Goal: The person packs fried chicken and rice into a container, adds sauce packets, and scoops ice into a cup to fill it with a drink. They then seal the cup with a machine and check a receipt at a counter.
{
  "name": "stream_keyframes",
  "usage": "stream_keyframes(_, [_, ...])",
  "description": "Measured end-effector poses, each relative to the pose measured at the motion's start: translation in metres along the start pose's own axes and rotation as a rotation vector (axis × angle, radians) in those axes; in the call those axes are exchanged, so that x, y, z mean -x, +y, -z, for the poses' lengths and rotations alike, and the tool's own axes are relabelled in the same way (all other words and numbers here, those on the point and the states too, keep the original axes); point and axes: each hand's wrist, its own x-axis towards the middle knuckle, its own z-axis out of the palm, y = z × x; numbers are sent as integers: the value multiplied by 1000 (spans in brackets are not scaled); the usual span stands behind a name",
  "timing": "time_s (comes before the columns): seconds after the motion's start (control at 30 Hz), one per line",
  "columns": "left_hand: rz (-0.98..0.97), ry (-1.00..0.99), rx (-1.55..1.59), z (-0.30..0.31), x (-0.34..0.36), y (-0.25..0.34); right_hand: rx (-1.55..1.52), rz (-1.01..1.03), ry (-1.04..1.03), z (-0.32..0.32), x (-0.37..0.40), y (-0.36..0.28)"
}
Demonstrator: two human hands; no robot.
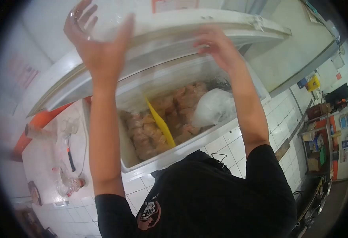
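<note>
My left hand (100, 49) is raised in front of the lifted white lid (158, 47), thumb and fingers spread wide, with a glossy clear streak across the fingers. My right hand (218, 47) is up at the lid's right half, slightly blurred, its fingers loosely bent and apart. Below both arms stands an open white chest freezer (142, 164). Pale pinkish-brown lumps that look like bagged meat (146, 137) fill its bottom. A yellow divider (161, 123) stands tilted among them, and a white plastic bag (213, 107) rests on the right side.
To the left, a white tabletop (49, 158) carries a clear plastic bottle (69, 185), a black-handled tool (70, 158) and a clear cup (69, 126). A tall pale cabinet (289, 43) is at the upper right. Shelves with goods (317, 146) line the far right over white floor tiles.
</note>
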Motion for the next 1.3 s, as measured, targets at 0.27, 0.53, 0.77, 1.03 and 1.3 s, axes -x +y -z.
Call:
stream_keyframes(0.27, [-302,388,-331,-57,-15,-78,145,-434,-205,194,51,90])
stream_keyframes(0.53, [-407,-87,-1052,30,-133,-229,366,-840,-39,333,205,386])
stream_keyframes(0.77, [-279,-183,-949,26,-159,-223,1490,-812,-115,320,215,423])
stream_keyframes(1.03, [-314,-169,-1166,71,-140,-190,1538,-918,-243,311,197,407])
stream_keyframes(1.3, [-732,-478,-1907,-42,7,-26,1637,-802,-410,327,194,411])
